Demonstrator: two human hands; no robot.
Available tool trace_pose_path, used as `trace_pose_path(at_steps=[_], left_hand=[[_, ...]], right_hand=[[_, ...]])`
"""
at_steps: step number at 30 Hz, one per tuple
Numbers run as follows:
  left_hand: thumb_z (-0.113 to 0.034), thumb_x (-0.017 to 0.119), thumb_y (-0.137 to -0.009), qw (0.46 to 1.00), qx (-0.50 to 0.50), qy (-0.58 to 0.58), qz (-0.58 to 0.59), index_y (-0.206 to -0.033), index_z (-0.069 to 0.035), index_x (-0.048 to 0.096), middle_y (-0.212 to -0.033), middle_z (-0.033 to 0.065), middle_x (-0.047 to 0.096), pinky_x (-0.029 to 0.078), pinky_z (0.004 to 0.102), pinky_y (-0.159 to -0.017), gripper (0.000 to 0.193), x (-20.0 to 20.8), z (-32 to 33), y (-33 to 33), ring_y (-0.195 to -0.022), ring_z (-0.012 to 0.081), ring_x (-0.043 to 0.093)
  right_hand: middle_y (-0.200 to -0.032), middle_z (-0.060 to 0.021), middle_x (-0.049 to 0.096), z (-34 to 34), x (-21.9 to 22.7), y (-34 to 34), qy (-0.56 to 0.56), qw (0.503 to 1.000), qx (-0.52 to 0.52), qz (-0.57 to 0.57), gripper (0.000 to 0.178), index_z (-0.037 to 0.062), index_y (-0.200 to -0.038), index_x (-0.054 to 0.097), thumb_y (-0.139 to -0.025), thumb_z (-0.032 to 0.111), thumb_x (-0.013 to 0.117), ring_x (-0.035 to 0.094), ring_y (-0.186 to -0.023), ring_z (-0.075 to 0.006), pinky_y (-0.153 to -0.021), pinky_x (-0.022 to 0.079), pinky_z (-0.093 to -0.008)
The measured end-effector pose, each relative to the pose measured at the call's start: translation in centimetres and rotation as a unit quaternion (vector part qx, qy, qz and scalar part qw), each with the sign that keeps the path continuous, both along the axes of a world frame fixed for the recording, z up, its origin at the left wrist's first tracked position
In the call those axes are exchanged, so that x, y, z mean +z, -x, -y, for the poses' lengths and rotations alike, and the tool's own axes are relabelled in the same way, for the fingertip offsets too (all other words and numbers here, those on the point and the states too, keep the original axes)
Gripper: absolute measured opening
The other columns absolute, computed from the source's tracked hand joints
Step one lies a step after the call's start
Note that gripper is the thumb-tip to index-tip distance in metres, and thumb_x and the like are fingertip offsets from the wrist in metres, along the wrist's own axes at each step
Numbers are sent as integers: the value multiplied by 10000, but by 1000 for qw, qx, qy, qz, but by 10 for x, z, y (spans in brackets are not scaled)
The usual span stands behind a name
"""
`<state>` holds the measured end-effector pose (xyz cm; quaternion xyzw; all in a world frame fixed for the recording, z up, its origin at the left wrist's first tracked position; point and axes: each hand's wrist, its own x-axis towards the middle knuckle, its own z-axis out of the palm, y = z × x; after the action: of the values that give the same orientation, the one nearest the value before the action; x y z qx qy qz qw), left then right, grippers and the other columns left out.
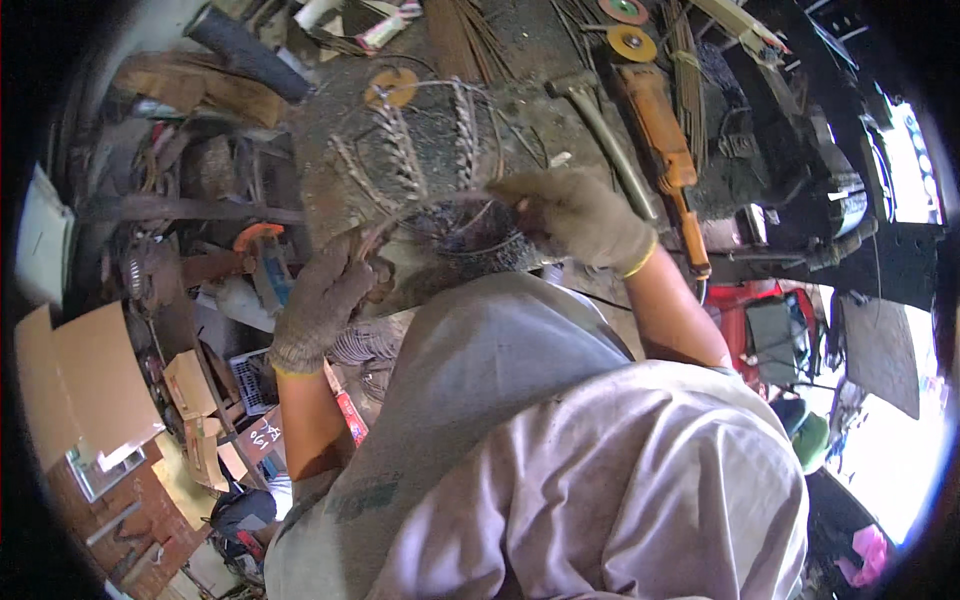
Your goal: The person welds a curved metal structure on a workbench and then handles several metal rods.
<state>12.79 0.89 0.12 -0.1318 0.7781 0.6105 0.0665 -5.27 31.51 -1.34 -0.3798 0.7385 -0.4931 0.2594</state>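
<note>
Both my hands wear dirty grey-brown knitted gloves with yellow cuffs. Between them, at the near edge of the workbench (330, 130), is a thin metal hoop (440, 200). My left hand (328, 290) is closed around its left side. On the other side, my right hand (580, 218) grips the hoop with curled fingers. Dark, grimy material shows inside the ring; what it is I cannot make out. Just beyond lie several twisted metal rods (466, 135), close to a yellow-brown disc (390, 88).
An orange angle grinder (655, 125) with a yellow disc lies to the right, beside a hammer (610, 145). Bundles of thin rods (468, 40) lie at the back. Cardboard boxes (100, 375) and a blue crate (252, 380) stand low at left. A dark cylinder (248, 52) rests far left.
</note>
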Motion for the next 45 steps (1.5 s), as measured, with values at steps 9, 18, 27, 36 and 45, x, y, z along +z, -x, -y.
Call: trace_pose_path(at_steps=[9,18,27,36,45], left_hand=[[-181,654,-1018,992,-43,108,54,-1299,-2,634,-1040,43,681,516,270,-766,333,-5,-31,12,-869,109,633],[-304,680,-1004,988,148,44,-18,-1211,-37,677,-1019,28,663,491,261,-737,338,20,-14,7,-841,108,598],[-332,660,-1009,921,348,-171,-45,-1120,-102,698,-680,-47,582,289,219,-395,258,21,-10,10,-458,37,438],[-308,620,-1023,896,201,-393,-56,-1085,-79,663,-593,-67,398,257,256,-400,241,31,5,6,-434,81,323],[-228,696,-974,857,171,-470,-127,-1141,-73,642,-955,71,703,596,419,-744,234,38,-42,28,-863,244,698]], right_hand=[[-1170,-213,723,15,-9,-16,11,999,9,32,383,73,-1315,673,-957,198,614,695,-1094,-368,-974,526,-445],[-1027,-245,726,-30,-10,27,-282,927,-229,-95,493,36,-1081,750,-936,491,626,699,-1013,-406,-904,532,-471],[-1153,-146,671,-3,-35,-19,-267,913,-45,-305,244,243,-1106,793,-886,254,690,656,-1067,-373,-912,527,-469],[-1075,-109,724,-18,-12,3,-47,930,-7,-365,163,92,-1005,733,-894,176,647,675,-1018,-333,-891,521,-422],[-905,-31,676,12,47,-23,119,951,-236,163,196,10,-1069,665,-1007,193,632,579,-794,-101,-723,470,-256]])
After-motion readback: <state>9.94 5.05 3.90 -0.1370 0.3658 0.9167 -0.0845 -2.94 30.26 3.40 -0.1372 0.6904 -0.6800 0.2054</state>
